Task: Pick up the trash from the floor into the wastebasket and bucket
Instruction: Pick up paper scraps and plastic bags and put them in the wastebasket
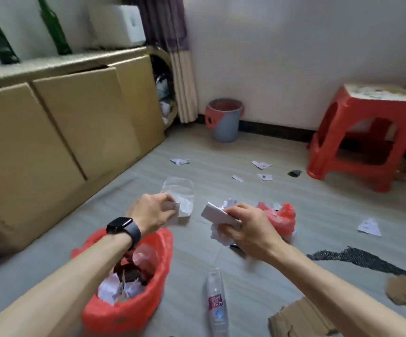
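My left hand point(152, 212), with a black watch on the wrist, pinches a white paper scrap point(174, 210) above the far rim of the wastebasket point(124, 310), which is lined with a red bag and holds crumpled paper. A clear plastic bag point(180, 190) lies on the floor just beyond that hand. My right hand point(247, 229) grips a small white box and crumpled paper point(217, 212). A second red bag point(281, 218) of trash sits just behind it. The grey bucket point(225, 120) stands by the far wall.
A clear plastic bottle point(216, 305) lies on the floor near me. Paper scraps point(261, 164) are scattered mid-floor, another scrap point(369, 227) at right. Torn cardboard point(299, 319) and a black strip point(357, 257) lie at lower right. A red stool point(364, 135) stands at right, cardboard boxes point(58, 132) at left.
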A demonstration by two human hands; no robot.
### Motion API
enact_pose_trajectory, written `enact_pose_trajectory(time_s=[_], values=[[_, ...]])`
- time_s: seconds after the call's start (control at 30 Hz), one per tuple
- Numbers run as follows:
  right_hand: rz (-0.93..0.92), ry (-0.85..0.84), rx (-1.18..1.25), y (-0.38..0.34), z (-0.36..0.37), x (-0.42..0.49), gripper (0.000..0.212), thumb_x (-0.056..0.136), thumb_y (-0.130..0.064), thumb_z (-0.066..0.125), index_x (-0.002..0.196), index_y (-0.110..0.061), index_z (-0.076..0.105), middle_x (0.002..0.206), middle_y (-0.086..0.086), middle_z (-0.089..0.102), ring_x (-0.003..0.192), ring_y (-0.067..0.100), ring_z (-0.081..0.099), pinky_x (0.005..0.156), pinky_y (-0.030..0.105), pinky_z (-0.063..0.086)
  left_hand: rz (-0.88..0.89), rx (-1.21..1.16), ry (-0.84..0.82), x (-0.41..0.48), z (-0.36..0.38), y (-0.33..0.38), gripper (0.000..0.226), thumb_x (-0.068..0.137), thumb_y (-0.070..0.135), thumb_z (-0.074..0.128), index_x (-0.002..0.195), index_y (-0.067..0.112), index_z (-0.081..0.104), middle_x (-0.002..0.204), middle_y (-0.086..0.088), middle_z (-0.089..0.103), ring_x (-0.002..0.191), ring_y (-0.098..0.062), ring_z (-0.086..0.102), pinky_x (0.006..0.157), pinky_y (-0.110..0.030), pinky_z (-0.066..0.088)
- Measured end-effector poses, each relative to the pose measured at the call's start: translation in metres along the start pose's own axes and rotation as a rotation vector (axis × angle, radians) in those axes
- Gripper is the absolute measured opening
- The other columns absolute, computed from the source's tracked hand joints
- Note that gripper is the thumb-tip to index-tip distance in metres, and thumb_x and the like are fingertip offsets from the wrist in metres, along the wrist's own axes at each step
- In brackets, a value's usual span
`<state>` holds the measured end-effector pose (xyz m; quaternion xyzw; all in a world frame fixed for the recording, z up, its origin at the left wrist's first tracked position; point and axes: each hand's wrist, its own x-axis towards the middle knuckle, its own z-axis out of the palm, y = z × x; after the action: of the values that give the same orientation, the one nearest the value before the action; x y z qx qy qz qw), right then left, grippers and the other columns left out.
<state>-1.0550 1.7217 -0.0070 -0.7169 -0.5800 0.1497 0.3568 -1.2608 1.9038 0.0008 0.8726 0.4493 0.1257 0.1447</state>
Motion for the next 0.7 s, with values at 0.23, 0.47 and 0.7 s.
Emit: enact_pose_trajectory(time_s=[0.23, 0.47, 0.7], values=[[0.050, -0.272, 0.074, -0.083, 0.093, 0.041, 0.005, 0.076, -0.020, 0.070, 0.080, -0.018, 0.071, 0.071, -0.004, 0.062, 0.058, 0.007, 0.055, 0.057, 0.028, 0.045, -0.376, -0.127, 0.046, -0.088, 0.027, -0.157, 0.022, 0.090, 0.037, 0.062, 0.110, 0.030, 0.065, 0.109, 0.002, 0.072, 0.101, -0.024, 0.065, 0.084, -0.030, 0.048], [0.239, -0.280, 0.293, -0.123, 0.211, 0.060, 0.016, 0.068, -0.024, 0.068, 0.083, -0.019, 0.071, 0.073, 0.007, 0.068, 0.061, 0.027, 0.064, 0.056, 0.047, 0.058, -0.538, -0.266, 0.124, -0.125, 0.059, -0.213, 0.020, 0.093, 0.033, 0.056, 0.112, 0.034, 0.062, 0.105, 0.001, 0.071, 0.093, -0.024, 0.065, 0.077, -0.030, 0.050], [0.213, -0.404, 0.265, -0.095, 0.271, 0.041, 0.058, 0.090, -0.030, 0.064, 0.145, -0.032, 0.045, 0.140, -0.014, 0.055, 0.126, 0.008, 0.055, 0.104, 0.024, 0.044, -0.482, -0.018, 0.131, -0.132, 0.082, -0.227, 0.067, 0.085, 0.047, 0.045, 0.147, 0.022, 0.044, 0.154, -0.003, 0.040, 0.145, -0.021, 0.031, 0.116, -0.039, 0.030]])
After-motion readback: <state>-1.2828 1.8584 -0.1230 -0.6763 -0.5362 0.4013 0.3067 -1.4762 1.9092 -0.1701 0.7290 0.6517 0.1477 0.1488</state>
